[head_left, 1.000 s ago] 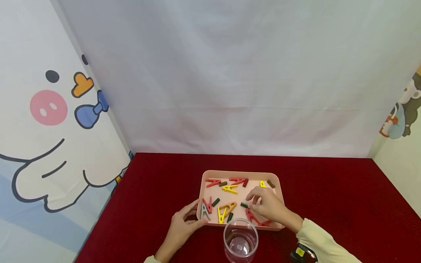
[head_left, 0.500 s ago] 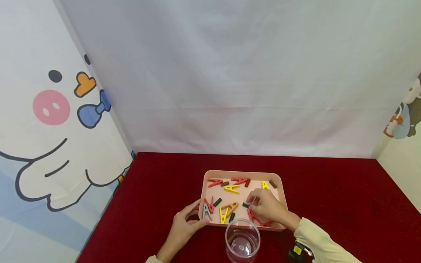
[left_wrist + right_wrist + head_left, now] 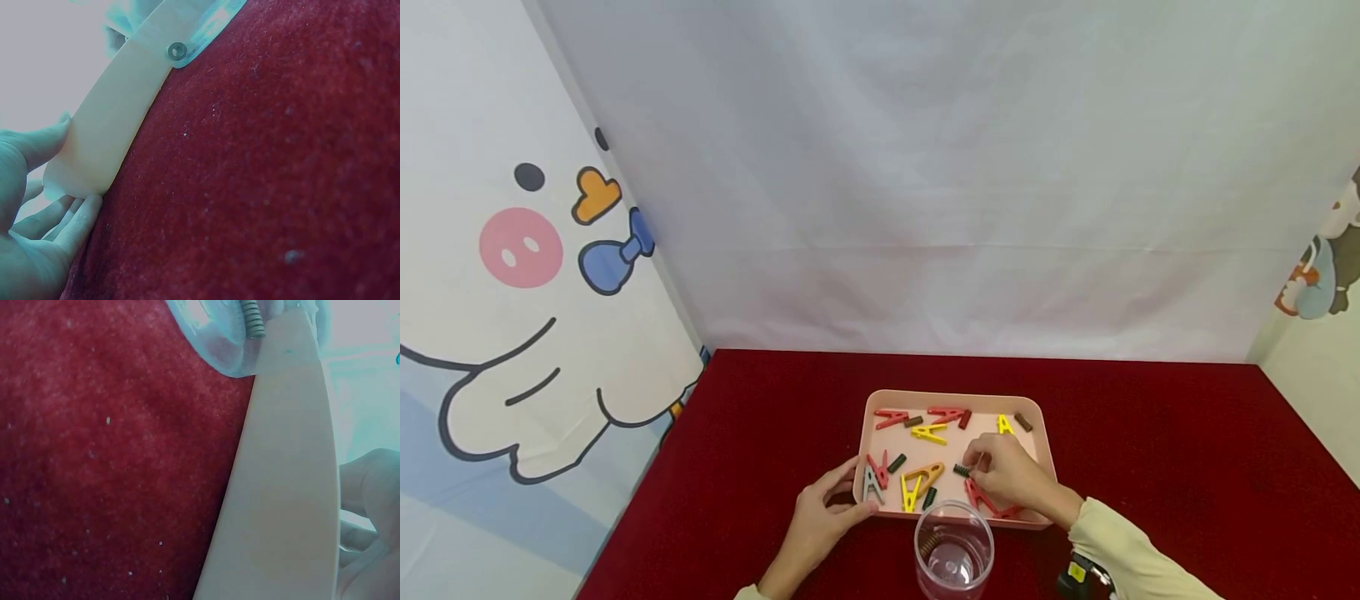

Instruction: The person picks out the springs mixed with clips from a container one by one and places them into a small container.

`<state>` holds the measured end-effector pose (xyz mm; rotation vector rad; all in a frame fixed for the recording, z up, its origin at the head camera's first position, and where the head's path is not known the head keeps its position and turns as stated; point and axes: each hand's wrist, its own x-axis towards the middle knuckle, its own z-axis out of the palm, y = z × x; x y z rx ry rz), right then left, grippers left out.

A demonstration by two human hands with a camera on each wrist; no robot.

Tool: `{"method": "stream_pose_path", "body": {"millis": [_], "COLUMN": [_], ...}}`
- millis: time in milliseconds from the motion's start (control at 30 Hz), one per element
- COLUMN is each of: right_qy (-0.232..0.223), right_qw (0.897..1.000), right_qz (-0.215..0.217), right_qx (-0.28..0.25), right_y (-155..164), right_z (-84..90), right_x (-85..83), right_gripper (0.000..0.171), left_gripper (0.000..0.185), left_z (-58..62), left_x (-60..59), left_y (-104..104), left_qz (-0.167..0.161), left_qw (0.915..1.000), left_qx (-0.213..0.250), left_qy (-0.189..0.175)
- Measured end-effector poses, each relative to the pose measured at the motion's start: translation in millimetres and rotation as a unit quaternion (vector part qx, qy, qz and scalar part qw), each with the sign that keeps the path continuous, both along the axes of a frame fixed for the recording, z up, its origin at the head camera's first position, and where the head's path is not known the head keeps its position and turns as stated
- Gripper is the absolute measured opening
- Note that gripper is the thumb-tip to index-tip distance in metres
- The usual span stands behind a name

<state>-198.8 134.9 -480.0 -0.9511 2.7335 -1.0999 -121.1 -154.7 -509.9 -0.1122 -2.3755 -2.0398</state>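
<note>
A pink tray (image 3: 955, 395) lies on the red cloth, holding loose clothespin-like plastic clips and small coil springs. My left hand (image 3: 823, 508) grips its near left corner, thumb over the front rim and fingers against the outer side; the left wrist view shows this hand (image 3: 44, 194) at the corner. Over the tray's right half, my right hand (image 3: 1011, 475) has thumb and fingertips curled at the right end of a dark green spring (image 3: 961, 471), pinching it. Red clips (image 3: 977, 493) lie just below these fingers. In the right wrist view, the tray wall (image 3: 281, 487) partly hides the hand.
A clear plastic cup (image 3: 955, 575) stands close before the tray's front rim, with a brown spring (image 3: 928, 546) visible in it. Yellow clips (image 3: 928, 433), an orange clip (image 3: 931, 473) and a grey clip (image 3: 871, 482) lie about the tray. A white curtain (image 3: 970, 167) hangs behind.
My right hand's fingers have lowered and closed in on the dark green spring's right end. The left hand keeps its place on the tray corner; the view has shifted slightly.
</note>
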Motion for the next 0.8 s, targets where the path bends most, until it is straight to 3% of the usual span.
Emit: {"method": "stream_pose_path", "body": {"millis": [667,800], "right_qy": [0.016,0.023], "right_qw": [1.000,1.000], "right_qz": [0.001,0.002], "right_qx": [0.006,0.006], "right_y": [0,1], "right_z": [-4.2,-3.5], "right_x": [-3.3,-3.1], "right_gripper": [0.018,0.019], "left_gripper": [0.066,0.065], "left_z": [-0.1,13.2], "left_x": [-0.7,3.1], "left_y": [-1,1], "left_qz": [-0.004,-0.008], "left_qw": [1.0000,0.9999], "left_qx": [-0.008,-0.011], "left_qy": [0.000,-0.005]}}
